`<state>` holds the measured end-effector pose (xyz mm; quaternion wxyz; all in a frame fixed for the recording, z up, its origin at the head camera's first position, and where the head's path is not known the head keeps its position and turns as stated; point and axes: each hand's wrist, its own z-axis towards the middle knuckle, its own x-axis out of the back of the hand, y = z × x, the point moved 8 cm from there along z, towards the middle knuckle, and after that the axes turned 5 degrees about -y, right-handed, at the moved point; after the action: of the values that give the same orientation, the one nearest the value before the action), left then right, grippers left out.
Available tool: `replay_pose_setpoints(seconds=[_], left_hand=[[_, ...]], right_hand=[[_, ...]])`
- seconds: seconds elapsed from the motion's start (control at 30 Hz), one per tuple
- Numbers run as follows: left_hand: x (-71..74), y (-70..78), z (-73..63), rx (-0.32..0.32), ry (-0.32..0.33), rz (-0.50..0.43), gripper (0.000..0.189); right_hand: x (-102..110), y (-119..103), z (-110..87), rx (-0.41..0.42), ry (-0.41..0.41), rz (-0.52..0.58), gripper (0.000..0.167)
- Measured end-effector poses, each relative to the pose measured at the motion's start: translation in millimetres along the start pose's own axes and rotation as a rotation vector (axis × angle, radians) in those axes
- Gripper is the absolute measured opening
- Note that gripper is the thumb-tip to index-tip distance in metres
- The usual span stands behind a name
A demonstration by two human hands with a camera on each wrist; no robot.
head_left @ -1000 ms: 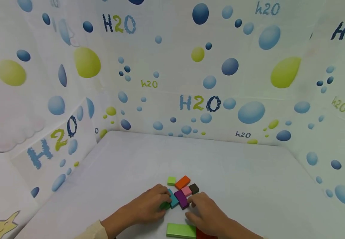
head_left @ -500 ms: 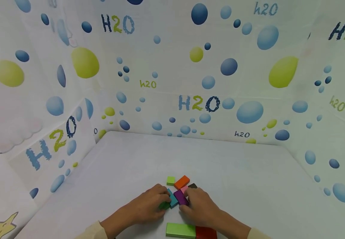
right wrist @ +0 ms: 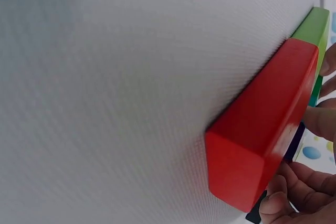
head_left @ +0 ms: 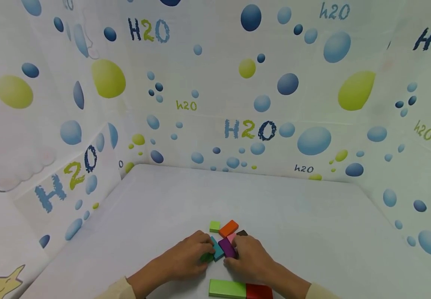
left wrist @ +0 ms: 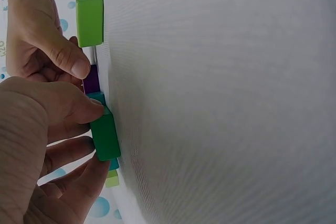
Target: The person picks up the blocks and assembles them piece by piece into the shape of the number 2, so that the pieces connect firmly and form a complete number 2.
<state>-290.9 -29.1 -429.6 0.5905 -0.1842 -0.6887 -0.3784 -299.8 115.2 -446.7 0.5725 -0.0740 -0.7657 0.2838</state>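
My left hand (head_left: pixel 190 256) pinches a dark green block (left wrist: pixel 107 137) between thumb and fingers, low over the white surface. Against it lies a teal block (head_left: pixel 217 249). Just right of the teal one, a purple block (head_left: pixel 227 248) lies slanted, and my right hand (head_left: pixel 252 258) holds it with the thumb at its near end and the fingers along its right side. Those fingers partly hide a pink block (head_left: pixel 231 237) and a black block (head_left: pixel 242 233). Behind these are an orange block (head_left: pixel 228 229) and a small lime block (head_left: pixel 214 226).
Nearer my body, a long light green block (head_left: pixel 227 288) lies end to end with a red block (head_left: pixel 259 291), partly under my right forearm. A white table (head_left: pixel 155 199) carries everything. Walls of bubble-printed sheet (head_left: pixel 208 70) stand behind and at both sides.
My right hand has moved slightly forward and left onto the purple block, covering more of the pink and black blocks. My left hand stays on the green block.
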Motion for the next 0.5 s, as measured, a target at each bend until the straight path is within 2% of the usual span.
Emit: replay_pose_setpoints(seconds=[0.23,0.5], left_hand=[[2.1,0.7,-1.8,0.006,-0.004,-0.001,0.029],[1.2,1.0,-0.3,-0.003,-0.003,-0.005,0.029]], right_hand=[[-1.2,-0.6,2.5,-0.007,-0.005,0.009,0.029],[-1.3,3.3,3.3,-0.076,-0.014,-0.005,0.024]])
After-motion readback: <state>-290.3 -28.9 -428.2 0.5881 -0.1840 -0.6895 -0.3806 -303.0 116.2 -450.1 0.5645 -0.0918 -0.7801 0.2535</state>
